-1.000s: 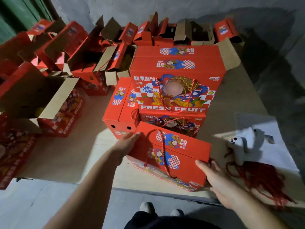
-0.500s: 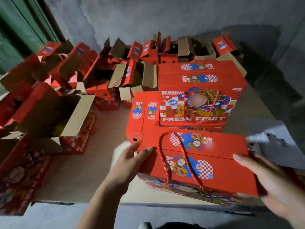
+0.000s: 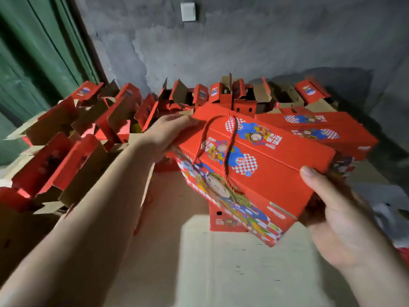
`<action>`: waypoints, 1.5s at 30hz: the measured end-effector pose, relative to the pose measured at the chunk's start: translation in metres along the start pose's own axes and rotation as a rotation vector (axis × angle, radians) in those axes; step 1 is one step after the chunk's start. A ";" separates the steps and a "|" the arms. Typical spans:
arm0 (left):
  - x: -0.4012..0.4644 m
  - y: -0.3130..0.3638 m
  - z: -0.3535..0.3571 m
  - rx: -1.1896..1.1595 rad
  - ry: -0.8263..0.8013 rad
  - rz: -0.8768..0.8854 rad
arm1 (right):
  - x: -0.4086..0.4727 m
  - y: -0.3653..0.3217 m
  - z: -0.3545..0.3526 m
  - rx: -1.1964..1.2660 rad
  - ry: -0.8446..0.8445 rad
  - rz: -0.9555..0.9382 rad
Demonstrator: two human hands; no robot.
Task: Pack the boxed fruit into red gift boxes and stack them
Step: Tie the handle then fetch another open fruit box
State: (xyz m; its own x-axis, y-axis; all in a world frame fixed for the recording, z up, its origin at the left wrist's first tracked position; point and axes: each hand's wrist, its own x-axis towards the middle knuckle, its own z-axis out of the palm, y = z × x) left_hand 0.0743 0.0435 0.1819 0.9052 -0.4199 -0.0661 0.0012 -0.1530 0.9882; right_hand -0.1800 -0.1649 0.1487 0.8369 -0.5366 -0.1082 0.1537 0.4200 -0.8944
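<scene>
Across the top of the frame, wall: grey, rough plaster [image 3: 243,45], with one small white square plate [image 3: 188,11] near the top centre.
Upper left, curtain: one green, pleated sheet [image 3: 37,54].
Bottom centre, surface: flat brown cardboard sheeting [image 3: 199,262], matte, with a bright patch of light.
Left and centre back, open boxes: a crowd of red gift boxes with raised brown corrugated flaps [image 3: 73,156], too many and too overlapped to count.
Right of centre, stack: at least two closed red boxes [image 3: 314,127] lying flat, printed with blue and checked figures.
Centre, held gift box: one closed red rectangular carton [image 3: 265,167], glossy, tilted, lifted clear of the surface, in front of the stack.
Handle: one twisted red cord loop [image 3: 229,151] lying over the box's top.
Left hands: fingers curled on the box's upper left corner [image 3: 168,134].
Right hands: palm under the lower right end, thumb pressed on top [image 3: 345,220].
</scene>
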 end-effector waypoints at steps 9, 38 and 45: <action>0.069 -0.059 0.071 0.016 0.168 0.002 | 0.034 0.126 0.072 -0.091 0.191 0.151; -0.103 -0.097 0.281 -0.175 -0.014 0.134 | 0.068 0.055 -0.097 -0.552 -0.041 -0.189; -0.102 -0.082 0.389 -0.265 0.096 -0.038 | 0.085 0.017 -0.198 -0.691 -0.136 -0.119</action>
State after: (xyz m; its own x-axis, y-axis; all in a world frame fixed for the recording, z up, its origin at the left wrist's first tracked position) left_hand -0.1836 -0.2486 0.0536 0.9384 -0.3299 -0.1027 0.1354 0.0775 0.9878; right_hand -0.2101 -0.3480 0.0381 0.9004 -0.4346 0.0220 -0.0824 -0.2199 -0.9720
